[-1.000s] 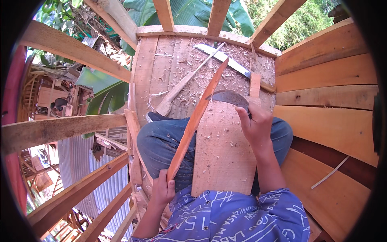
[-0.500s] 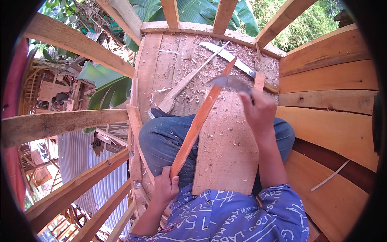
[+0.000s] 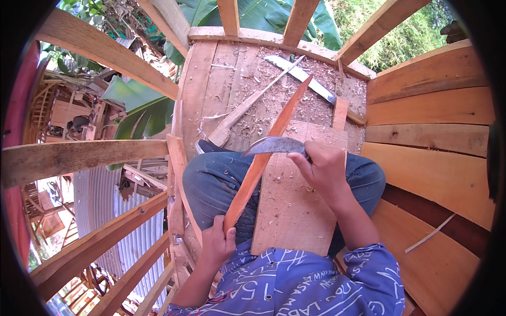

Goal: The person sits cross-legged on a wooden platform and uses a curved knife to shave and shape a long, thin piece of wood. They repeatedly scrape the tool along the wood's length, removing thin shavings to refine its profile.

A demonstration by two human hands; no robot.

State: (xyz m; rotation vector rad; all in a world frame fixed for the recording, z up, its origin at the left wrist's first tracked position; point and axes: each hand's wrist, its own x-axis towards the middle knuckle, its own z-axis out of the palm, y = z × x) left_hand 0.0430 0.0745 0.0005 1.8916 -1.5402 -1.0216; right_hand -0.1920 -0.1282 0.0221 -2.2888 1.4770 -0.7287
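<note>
My left hand (image 3: 217,243) grips the lower end of a long, reddish wooden stick (image 3: 247,190), which slants up and away to a pointed far end. A curved, dark-bladed knife (image 3: 278,145) is in my right hand (image 3: 322,169), with my fingers wrapped round its handle. Its blade lies across the middle of the stick, its tip reaching past the stick's left edge. Under the stick and knife, a flat wooden board (image 3: 296,210) rests on my lap between my knees.
On the floorboards (image 3: 197,79), strewn with shavings, lie a machete (image 3: 316,86) and a paler carved stick (image 3: 240,113). Wooden railing bars (image 3: 84,158) stand at the left, a plank wall (image 3: 427,134) at the right. A thin strip of wood (image 3: 429,233) lies on the right planks.
My right hand and the knife have come down the stick toward me, from near its far part to its middle. My left hand keeps its hold on the lower end.
</note>
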